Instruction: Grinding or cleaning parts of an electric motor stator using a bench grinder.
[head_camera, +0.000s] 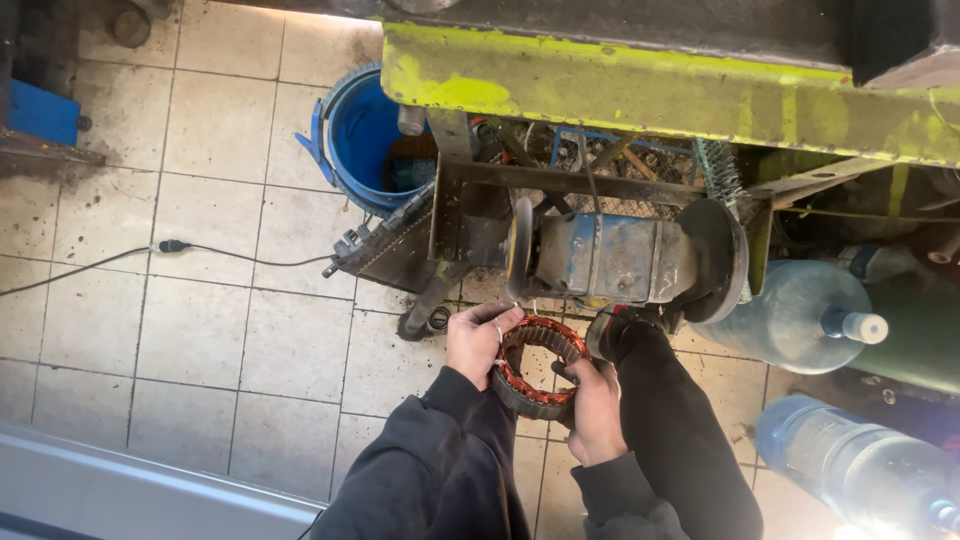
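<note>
The metal ring (538, 365) sits in both of the person's hands, held up over the tiled floor (200, 330) and just below the grinding machine (610, 260). In the head view, the left hand (478, 340) is closed on the ring's left side, with the thumb on top and the fingers curled round the rim. The right hand (593, 410) is closed on the lower right side, with its fingers wrapped over the edge.

It looks like the person is holding the ring near the grinding wheel (520, 250) on the left end of the machine. To do this well, the person would likely want to keep both hands tight on the rim, so the ring cannot slip or spin. Fingers and sleeves should stay away from the wheel. It would also help to hold the ring steady and level.

The ring is round and open in the middle. Its outside is dark grey metal. Inside, it is packed with shiny reddish-orange wire wound in loops all the way round. A few thin pale wire ends seem to stick out near the left hand. It tilts a little, so the wire side faces up towards the camera.

A blue bucket (365, 135) stands on the floor to the left of the machine, and two big water bottles (800, 315) lie to the right.
</note>
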